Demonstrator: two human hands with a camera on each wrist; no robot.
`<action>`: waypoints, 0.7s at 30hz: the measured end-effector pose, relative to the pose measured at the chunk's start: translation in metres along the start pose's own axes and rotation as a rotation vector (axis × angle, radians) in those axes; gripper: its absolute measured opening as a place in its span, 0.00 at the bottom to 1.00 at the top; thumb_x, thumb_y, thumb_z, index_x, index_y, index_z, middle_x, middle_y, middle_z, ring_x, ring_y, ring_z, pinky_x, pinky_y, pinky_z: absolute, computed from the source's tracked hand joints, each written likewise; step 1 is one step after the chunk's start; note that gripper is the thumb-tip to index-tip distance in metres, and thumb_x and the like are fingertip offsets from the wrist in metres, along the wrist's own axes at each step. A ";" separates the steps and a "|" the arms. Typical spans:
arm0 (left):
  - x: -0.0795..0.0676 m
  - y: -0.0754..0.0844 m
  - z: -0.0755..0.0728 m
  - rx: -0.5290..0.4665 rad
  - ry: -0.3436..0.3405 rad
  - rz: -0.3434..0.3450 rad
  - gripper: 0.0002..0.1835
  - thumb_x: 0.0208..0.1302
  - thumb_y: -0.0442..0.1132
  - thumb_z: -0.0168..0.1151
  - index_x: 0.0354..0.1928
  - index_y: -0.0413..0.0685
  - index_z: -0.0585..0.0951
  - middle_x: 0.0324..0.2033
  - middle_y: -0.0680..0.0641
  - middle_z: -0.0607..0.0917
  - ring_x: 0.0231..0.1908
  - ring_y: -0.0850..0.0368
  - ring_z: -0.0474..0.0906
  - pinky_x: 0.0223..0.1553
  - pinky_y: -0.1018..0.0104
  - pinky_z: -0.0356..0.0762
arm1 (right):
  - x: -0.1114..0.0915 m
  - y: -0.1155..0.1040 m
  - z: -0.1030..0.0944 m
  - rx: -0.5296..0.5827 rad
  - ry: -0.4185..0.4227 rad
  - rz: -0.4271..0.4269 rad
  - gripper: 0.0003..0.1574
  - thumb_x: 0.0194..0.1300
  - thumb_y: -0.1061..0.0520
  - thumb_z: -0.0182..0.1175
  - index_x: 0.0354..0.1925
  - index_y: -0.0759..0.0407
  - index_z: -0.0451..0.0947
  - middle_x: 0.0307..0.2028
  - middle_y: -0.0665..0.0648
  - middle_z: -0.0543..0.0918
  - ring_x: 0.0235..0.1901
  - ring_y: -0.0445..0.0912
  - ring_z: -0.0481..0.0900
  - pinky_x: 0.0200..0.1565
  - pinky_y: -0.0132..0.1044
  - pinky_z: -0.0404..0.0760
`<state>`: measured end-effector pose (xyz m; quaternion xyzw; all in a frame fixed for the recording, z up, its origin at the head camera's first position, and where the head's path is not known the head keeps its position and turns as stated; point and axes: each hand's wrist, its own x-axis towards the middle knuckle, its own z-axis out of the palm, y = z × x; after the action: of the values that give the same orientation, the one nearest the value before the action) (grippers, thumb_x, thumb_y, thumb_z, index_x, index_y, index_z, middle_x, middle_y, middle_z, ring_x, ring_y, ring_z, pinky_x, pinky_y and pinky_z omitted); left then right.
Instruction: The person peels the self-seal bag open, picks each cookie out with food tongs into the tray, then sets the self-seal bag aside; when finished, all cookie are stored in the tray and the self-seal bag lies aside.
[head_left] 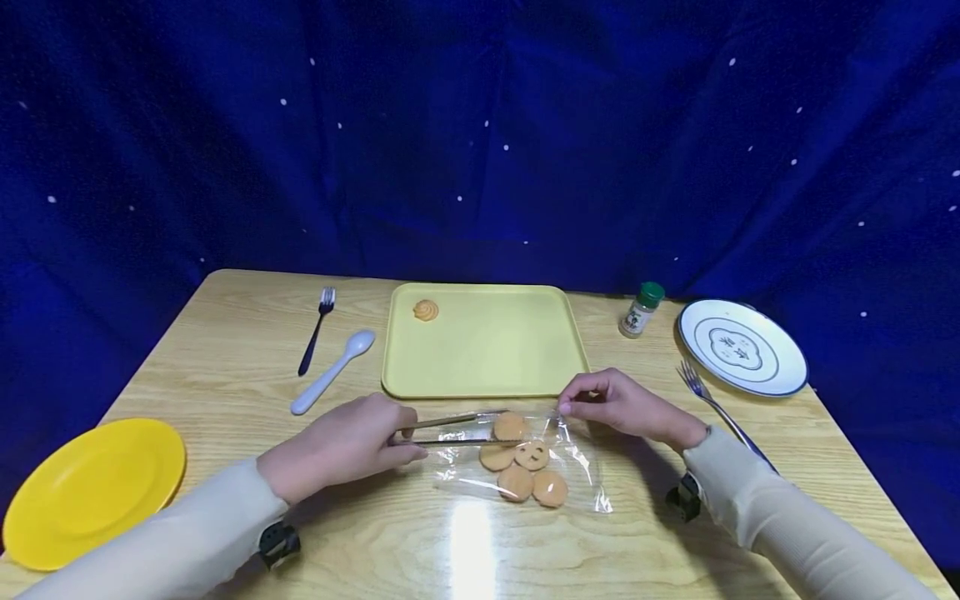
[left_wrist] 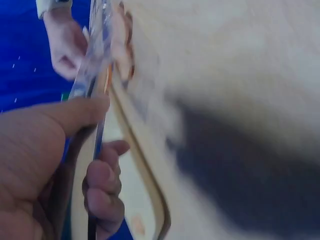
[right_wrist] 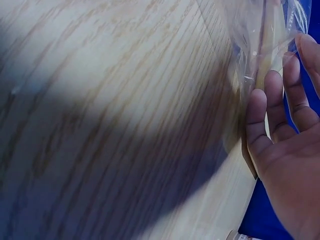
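Note:
My left hand point(head_left: 345, 446) grips a pair of metal tongs point(head_left: 442, 422), thumb on one side and fingers curled round the other. The arms of the tongs reach into a clear plastic bag point(head_left: 588, 479), and a round cookie point(head_left: 510, 426) shows between their tips. Below it in the bag are several more cookies point(head_left: 551, 488), one with a smiling face point(head_left: 532, 455). With thumb and index finger, my right hand point(head_left: 626, 408) pinches the bag's upper right corner. In the right wrist view the other fingers point(right_wrist: 274, 97) lie beside the crinkled film.
Beyond the bag lies a yellow tray point(head_left: 495, 342) with one swirled cookie point(head_left: 425, 310). A fork point(head_left: 317, 332) and a white spoon point(head_left: 333, 373) lie left, with a yellow plate point(head_left: 97, 492) nearer. To the right are a green-capped shaker point(head_left: 642, 310), a patterned plate point(head_left: 742, 347) and another fork point(head_left: 727, 419).

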<state>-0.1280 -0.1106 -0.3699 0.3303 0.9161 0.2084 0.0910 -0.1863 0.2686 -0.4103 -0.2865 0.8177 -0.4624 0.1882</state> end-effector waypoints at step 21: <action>-0.007 -0.059 -0.061 -0.074 0.081 -0.065 0.18 0.62 0.50 0.65 0.20 0.52 0.72 0.14 0.60 0.64 0.13 0.70 0.56 0.17 0.74 0.56 | 0.002 0.002 -0.004 -0.016 -0.011 -0.025 0.05 0.67 0.58 0.60 0.38 0.57 0.82 0.34 0.63 0.83 0.32 0.34 0.74 0.34 0.30 0.75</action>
<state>-0.1746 -0.1759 -0.3407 0.2879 0.9210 0.2522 0.0725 -0.1904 0.2704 -0.4099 -0.3006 0.8167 -0.4567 0.1845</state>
